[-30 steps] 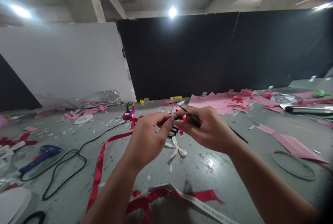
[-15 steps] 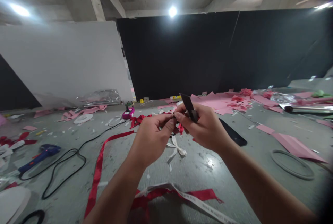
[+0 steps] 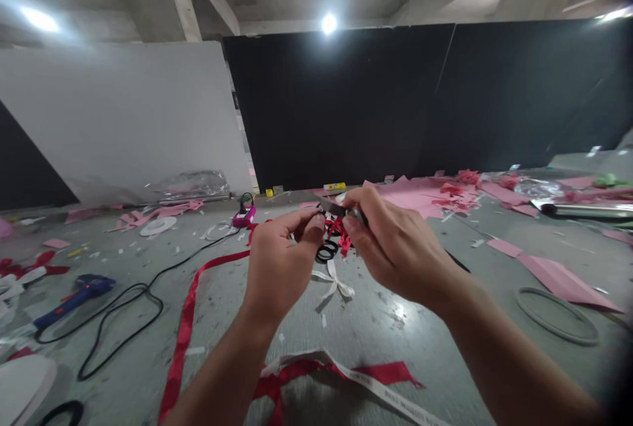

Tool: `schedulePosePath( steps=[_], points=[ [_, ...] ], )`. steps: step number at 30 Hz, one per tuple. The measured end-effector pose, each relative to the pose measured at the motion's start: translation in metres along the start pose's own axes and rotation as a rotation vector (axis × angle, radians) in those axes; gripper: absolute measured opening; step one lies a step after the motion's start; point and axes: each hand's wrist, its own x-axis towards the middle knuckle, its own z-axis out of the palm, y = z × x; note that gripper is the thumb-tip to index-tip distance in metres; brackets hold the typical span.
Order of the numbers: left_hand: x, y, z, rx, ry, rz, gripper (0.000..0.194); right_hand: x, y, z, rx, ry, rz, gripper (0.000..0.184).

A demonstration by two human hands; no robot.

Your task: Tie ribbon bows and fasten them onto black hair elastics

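Note:
My left hand point(image 3: 279, 264) and my right hand point(image 3: 395, 244) meet at chest height over a grey floor. Both are closed in a pinch on a thin black strip point(image 3: 330, 207), seen almost edge-on between the fingertips. Its tail runs down past my right wrist to the floor point(image 3: 455, 259). Just beyond my fingers lie a crumpled red ribbon piece point(image 3: 339, 231), black scissors handles point(image 3: 326, 252) and a white ribbon bow point(image 3: 337, 285).
A long red ribbon point(image 3: 185, 320) crosses the floor on the left, beside a black cable point(image 3: 123, 314) and a blue glue gun point(image 3: 74, 295). Red and white ribbon point(image 3: 341, 370) lies close to me. Pink paper sheets point(image 3: 420, 194) and a grey ring point(image 3: 556, 312) are to the right.
My right hand has turned the black strip from flat and upright to nearly level and edge-on. Both hands have shifted slightly, and the scissors handles show between them again.

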Motion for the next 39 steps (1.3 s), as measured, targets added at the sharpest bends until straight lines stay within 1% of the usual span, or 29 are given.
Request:
schedulePosePath(
  steps=[2, 4, 9, 14, 19, 22, 28, 34, 39],
  points=[
    [0.000, 0.001, 0.000, 0.038, 0.010, 0.011, 0.017, -0.001, -0.002, 0.000, -0.020, 0.005, -0.078, 0.017],
    [0.000, 0.001, 0.000, 0.040, 0.005, 0.016, 0.015, -0.001, -0.003, 0.002, -0.019, 0.004, -0.113, 0.016],
    [-0.001, 0.001, -0.001, 0.011, -0.014, 0.014, 0.012, -0.001, -0.003, 0.004, 0.000, 0.014, -0.124, 0.015],
    [-0.003, 0.007, -0.003, 0.088, -0.027, 0.032, 0.015, 0.000, -0.002, 0.004, 0.008, 0.031, -0.097, 0.018],
    [-0.004, 0.009, -0.002, 0.126, 0.036, 0.073, 0.015, 0.001, -0.004, 0.004, -0.110, 0.070, -0.077, 0.018],
    [-0.005, 0.006, -0.001, 0.153, 0.087, 0.091, 0.015, 0.000, -0.005, 0.003, -0.159, 0.062, -0.040, 0.018],
    [-0.007, -0.001, 0.001, 0.285, 0.221, 0.219, 0.019, 0.000, -0.006, 0.001, -0.066, 0.005, 0.006, 0.020],
    [-0.008, -0.005, 0.001, 0.417, 0.285, 0.360, 0.020, 0.000, -0.002, -0.005, -0.018, -0.049, 0.047, 0.018],
    [-0.008, -0.005, 0.001, 0.468, 0.311, 0.391, 0.019, 0.001, 0.001, -0.006, -0.033, -0.059, 0.071, 0.017]
  ],
)
